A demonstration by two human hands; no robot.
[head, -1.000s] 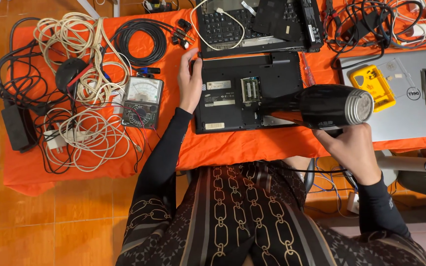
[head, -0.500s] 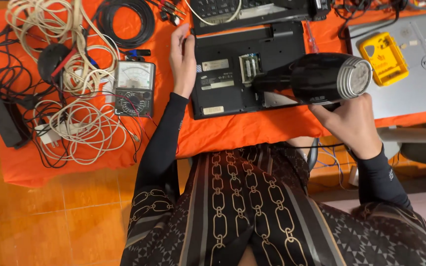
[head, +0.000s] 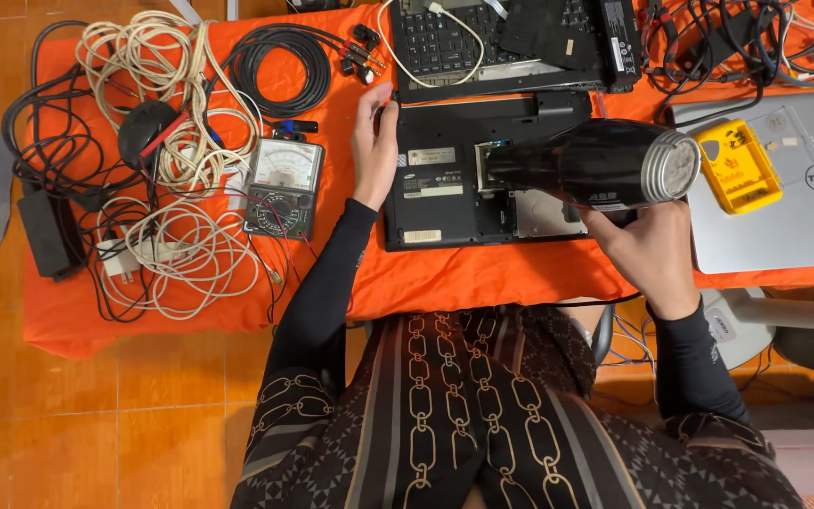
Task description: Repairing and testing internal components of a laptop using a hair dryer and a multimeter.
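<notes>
**Aiming a black blower at an upturned laptop base**

Holding small bits in moulded slots, a yellow plastic tool case (head: 739, 166) lies on the lid of a closed silver laptop (head: 793, 226) at the far right; what exactly fills the slots is too small to tell.

An orange cloth (head: 482, 278) covers the table, its near edge hanging just in front of the person's lap. The left half is crowded: a tangle of cream-white cables (head: 176, 203), a coil of black cable (head: 273, 68), a black power brick (head: 47, 231) at the left edge, and an analogue multimeter with a pale dial (head: 283, 188) just beside the left forearm. Bare cloth shows mainly in the strip between the laptop base and the near edge. A black keyboard assembly (head: 482, 42) lies along the far edge.

The left hand (head: 374, 141) rests flat, fingers loosely extended, on the left rim of the black upturned laptop base (head: 445, 174), which sits at the centre of the cloth. The right hand (head: 647, 250) is clenched around the handle of a black cylindrical blower with a silver rear grille (head: 595, 170), held level over the base's right half, nozzle pointing left toward an opened compartment.
</notes>
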